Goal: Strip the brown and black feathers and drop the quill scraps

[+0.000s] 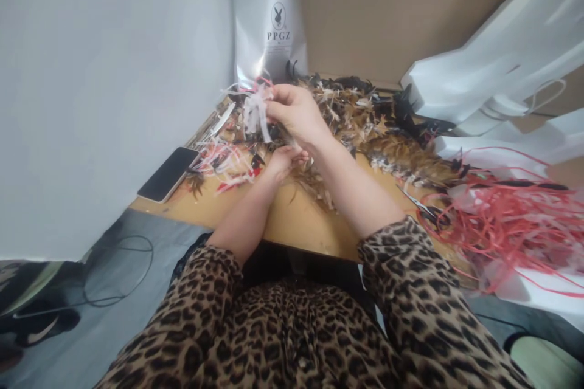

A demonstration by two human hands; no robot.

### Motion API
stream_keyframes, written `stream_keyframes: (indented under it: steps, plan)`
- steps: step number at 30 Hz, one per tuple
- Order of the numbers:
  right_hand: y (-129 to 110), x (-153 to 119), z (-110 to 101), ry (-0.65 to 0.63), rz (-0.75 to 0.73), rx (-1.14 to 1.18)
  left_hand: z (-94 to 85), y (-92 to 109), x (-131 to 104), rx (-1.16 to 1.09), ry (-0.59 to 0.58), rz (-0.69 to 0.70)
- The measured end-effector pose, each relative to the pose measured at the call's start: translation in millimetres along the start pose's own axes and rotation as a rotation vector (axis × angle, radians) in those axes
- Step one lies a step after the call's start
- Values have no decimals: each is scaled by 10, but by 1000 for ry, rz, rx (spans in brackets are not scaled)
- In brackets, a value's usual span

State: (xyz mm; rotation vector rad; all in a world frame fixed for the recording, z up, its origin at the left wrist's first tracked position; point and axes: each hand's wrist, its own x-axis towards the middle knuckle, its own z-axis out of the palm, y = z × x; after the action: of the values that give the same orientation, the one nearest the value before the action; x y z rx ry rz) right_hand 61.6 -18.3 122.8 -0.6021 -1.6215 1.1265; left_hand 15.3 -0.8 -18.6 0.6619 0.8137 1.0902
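My right hand is raised over the back of the table, thumb and fingers pinching a bunch of whitish ribbon strips that hang down to the left. Just below it, nearer to me, my left hand is closed with its fingers curled; what they hold, if anything, is too small and blurred to name. Brown and black feathers are heaped behind and to the right of both hands. Left of my left hand lies a loose pile of pink and white strips.
A phone lies at the table's left edge beside a white panel. Scissors rest on the right, next to a tangle of red ribbon. A white printed bag stands at the back, and white bags are at the right.
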Motion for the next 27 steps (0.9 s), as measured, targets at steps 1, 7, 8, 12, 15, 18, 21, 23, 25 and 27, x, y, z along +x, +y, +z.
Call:
stream_keyframes:
  steps: [1, 7, 8, 12, 15, 18, 21, 23, 25, 27]
  plan:
    - [-56, -99, -91, 11, 16, 10, -12, 2, 3, 7, -8, 31]
    - [-62, -803, -581, 54, 185, 31, -144, 87, 84, -59, -4, 78]
    - [-12, -923, -640, 51, 219, 26, -167, 104, 95, -85, -21, 91]
    - [252, -1322, -789, -99, 419, -48, -214, 144, 85, -151, -13, 106]
    - [444, -1476, -836, -321, 457, -296, -200, 143, 47, -142, -19, 75]
    - [571, -1517, -880, -451, 327, -679, -175, 130, 24, -105, -43, 53]
    - [593, -1510, -955, -489, 200, -947, -156, 116, 14, -75, -72, 58]
    - [522, -1499, -1027, -515, 181, -979, -139, 110, 2, -58, -89, 61]
    - [378, -1477, -1109, -552, 200, -889, -114, 108, -21, -43, -116, 58]
    - [199, -1438, -1190, -577, 240, -715, -81, 112, -54, -32, -153, 48]
